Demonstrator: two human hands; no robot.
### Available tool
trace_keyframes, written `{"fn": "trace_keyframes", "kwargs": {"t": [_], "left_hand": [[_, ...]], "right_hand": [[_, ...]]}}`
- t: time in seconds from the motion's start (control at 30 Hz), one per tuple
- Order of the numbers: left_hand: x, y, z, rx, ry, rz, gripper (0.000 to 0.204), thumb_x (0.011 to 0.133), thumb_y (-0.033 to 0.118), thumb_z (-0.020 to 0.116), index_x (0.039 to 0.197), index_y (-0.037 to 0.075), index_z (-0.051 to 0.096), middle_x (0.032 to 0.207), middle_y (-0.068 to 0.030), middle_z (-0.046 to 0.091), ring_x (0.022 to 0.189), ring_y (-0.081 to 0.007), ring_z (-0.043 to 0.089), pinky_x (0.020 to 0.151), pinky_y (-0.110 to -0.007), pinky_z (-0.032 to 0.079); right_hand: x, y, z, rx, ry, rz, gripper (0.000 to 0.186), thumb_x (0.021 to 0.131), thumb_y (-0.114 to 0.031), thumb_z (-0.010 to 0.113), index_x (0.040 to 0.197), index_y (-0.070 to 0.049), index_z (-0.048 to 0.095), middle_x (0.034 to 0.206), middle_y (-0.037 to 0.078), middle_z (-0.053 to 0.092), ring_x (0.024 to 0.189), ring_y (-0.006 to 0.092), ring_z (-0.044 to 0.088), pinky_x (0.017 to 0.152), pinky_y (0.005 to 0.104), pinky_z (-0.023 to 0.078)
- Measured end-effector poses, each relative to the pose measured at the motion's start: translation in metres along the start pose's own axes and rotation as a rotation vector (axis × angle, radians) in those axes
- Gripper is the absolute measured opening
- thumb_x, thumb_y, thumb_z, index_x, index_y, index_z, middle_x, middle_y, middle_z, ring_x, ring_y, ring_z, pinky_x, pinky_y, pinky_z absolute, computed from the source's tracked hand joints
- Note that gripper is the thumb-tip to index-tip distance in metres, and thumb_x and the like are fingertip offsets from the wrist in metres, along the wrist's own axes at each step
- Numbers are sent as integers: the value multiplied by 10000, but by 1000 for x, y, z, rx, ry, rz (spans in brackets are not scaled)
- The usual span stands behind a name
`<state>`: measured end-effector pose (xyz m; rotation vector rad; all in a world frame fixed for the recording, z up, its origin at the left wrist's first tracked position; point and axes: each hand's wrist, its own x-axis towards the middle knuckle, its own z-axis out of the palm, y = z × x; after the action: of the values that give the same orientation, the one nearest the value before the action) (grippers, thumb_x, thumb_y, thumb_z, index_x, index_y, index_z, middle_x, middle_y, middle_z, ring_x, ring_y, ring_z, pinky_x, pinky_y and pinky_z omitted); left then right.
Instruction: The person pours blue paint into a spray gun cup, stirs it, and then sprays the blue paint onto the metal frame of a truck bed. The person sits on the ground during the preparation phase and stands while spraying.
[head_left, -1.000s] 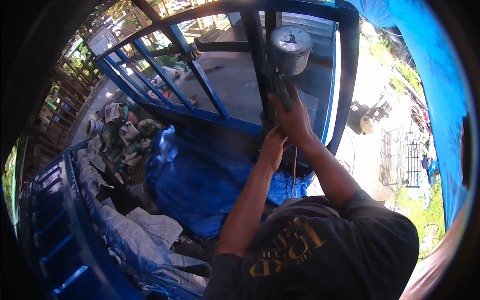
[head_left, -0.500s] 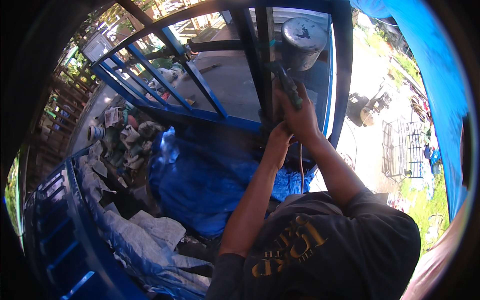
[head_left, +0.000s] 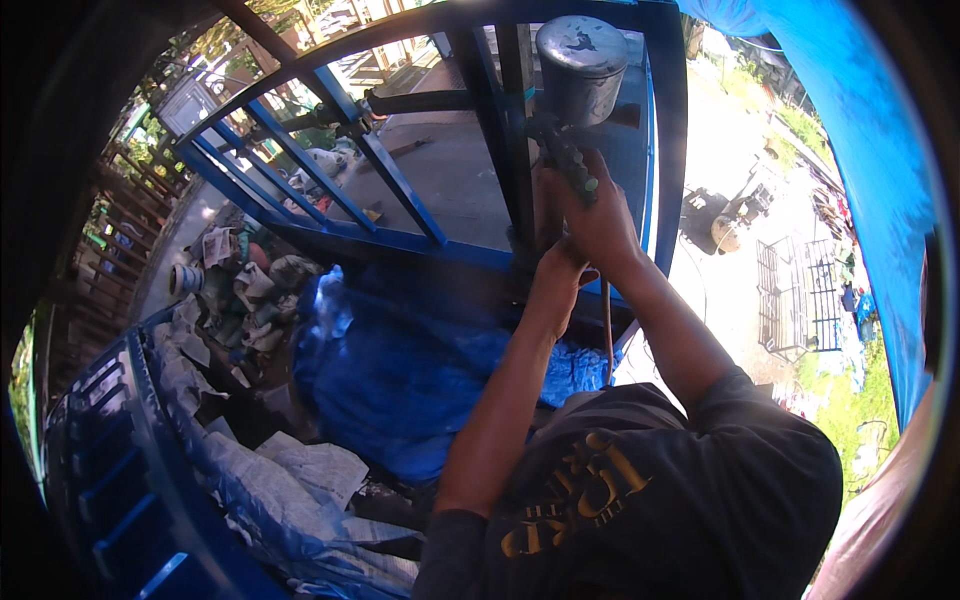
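Observation:
My right hand (head_left: 598, 215) is closed around a dark spray gun (head_left: 572, 165) with a pale green tip at its rear end. My left hand (head_left: 562, 265) is curled just below it, against the right wrist, with its fingers partly hidden. It seems to grip the brownish hose (head_left: 607, 335) that runs down from there toward my body. Just past the gun is a silver metal canister (head_left: 582, 75) with dark patches on top; whether it joins the gun I cannot tell. Beside my hands stand the upright bars of a blue metal frame (head_left: 400, 195).
Below the frame lies a crumpled blue tarp (head_left: 400, 370), with newspaper sheets (head_left: 315, 470) nearer me. A heap of bundles (head_left: 245, 285) sits at left, beside a ribbed blue panel (head_left: 110, 470). Another blue tarp (head_left: 850, 130) hangs at right; metal racks (head_left: 795, 295) stand on bright ground.
The view has shifted slightly, and the blue frame sits a little further left. The canister appears further left and higher. My hands keep the same grip with barely any movement.

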<state>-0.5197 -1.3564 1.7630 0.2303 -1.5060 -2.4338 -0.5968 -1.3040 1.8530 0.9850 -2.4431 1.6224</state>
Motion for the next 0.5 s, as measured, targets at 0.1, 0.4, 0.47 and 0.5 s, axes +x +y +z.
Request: {"fn": "trace_keyframes", "kwargs": {"t": [0.1,0.4,0.47,0.5], "left_hand": [[8,20,7,5,-4,71,302,1046,260,578,1270,66,638,1205,-74,663,1124,-188,636,954,-388,500],[-13,42,9,150,110,132,433,1043,360,620,1364,69,605,1252,-85,641,1107,-170,625,952,-368,491],[-15,39,-1,280,267,284,415,1032,317,643,1358,62,607,1252,-94,637,1115,-178,628,930,-340,498],[-16,40,-4,346,347,359,407,1027,295,654,1355,59,608,1252,-99,635,1119,-182,629,918,-326,501]], "right_hand": [[14,-23,-6,65,53,-47,542,974,-461,675,1340,-84,539,1095,278,722,1084,499,668,865,509,529],[21,-45,-16,113,37,-51,513,962,-446,694,1287,-68,577,1002,245,731,981,463,711,792,458,537],[17,-46,-14,155,-10,-14,497,963,-422,689,1289,-65,578,995,245,729,965,457,713,786,458,536],[14,-43,-10,192,-26,-5,490,963,-409,687,1292,-63,577,994,248,727,960,454,714,784,457,535]]}}
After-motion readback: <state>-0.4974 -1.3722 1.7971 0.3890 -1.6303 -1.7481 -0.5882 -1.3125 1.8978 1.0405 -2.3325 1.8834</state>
